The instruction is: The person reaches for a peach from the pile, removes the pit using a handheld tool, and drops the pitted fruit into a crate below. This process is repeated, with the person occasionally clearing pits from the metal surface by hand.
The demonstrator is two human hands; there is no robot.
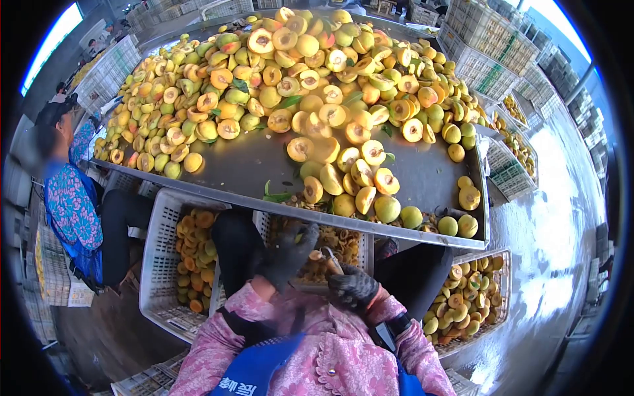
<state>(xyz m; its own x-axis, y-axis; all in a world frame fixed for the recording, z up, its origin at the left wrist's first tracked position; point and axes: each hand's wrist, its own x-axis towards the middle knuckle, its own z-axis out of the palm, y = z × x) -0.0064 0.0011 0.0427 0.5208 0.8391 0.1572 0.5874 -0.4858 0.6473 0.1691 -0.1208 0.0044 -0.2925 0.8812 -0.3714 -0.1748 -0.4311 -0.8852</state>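
- At far left, a seated person [72, 204] in a blue-patterned sleeve.
- Next, a pale slatted crate [148, 264], part-filled with yellow fruit pieces [196, 264].
- Stretching across behind, a metal table [244, 165] bearing a fruit heap [284, 72], halves and wholes mixed.
- Left hand [288, 255], gloved, blurred, over the middle crate [367, 256] of small yellowish scraps [347, 247]; cannot tell finger spread or hold.
- Between both hands, a short hand tool [335, 264], long axis slanting, tip up-left.
- Right hand [353, 289], gloved, fingers curled tight round the tool's lower end.
- Farther right, another crate [507, 290], full of yellow-green fruit [462, 300].
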